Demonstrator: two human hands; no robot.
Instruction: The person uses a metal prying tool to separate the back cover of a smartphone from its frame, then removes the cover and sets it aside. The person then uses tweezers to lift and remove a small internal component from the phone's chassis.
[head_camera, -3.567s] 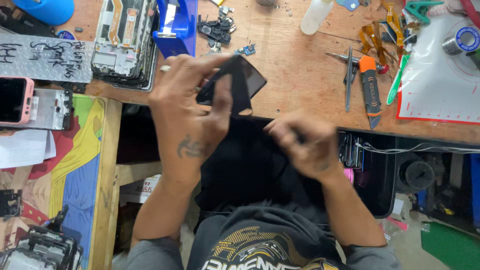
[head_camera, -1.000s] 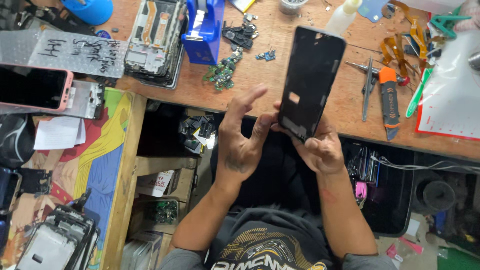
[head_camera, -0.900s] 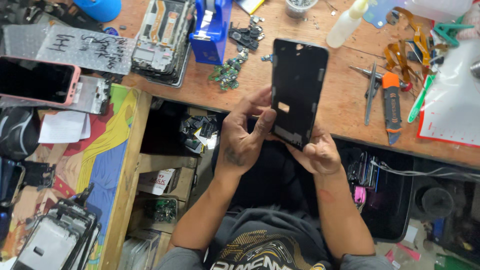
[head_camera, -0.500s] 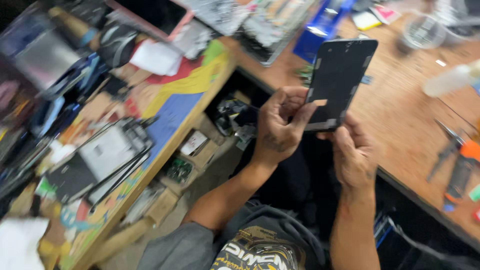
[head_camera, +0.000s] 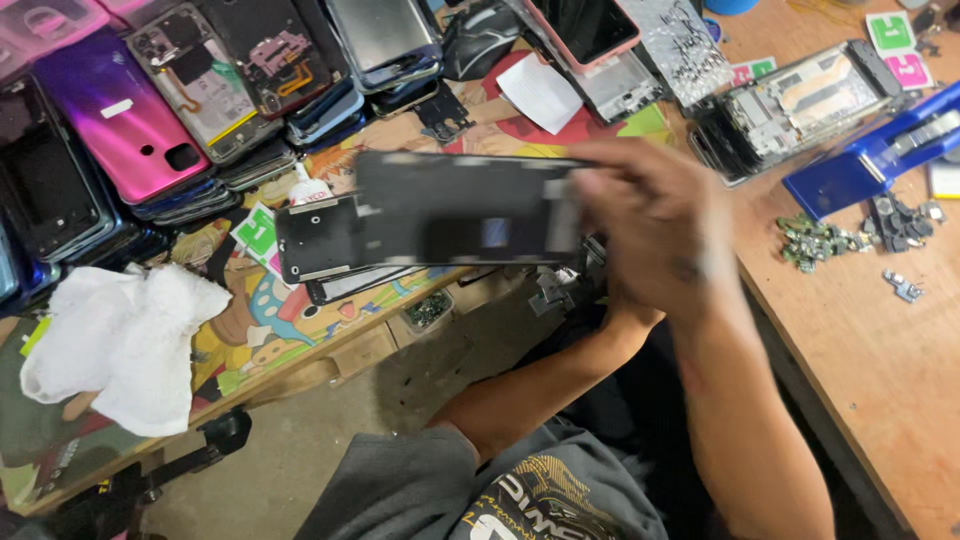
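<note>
A dark phone screen panel (head_camera: 455, 210) is held flat above the worktop (head_camera: 880, 340), gripped at its 3 o'clock end by the blurred right hand (head_camera: 655, 235). The left hand is hidden behind it. A white cloth (head_camera: 125, 340) lies at 8 o'clock.

Matt black phone panel (head_camera: 460, 210), bare wooden bench (head_camera: 880, 330), crumpled white cloth (head_camera: 125, 340)
</note>
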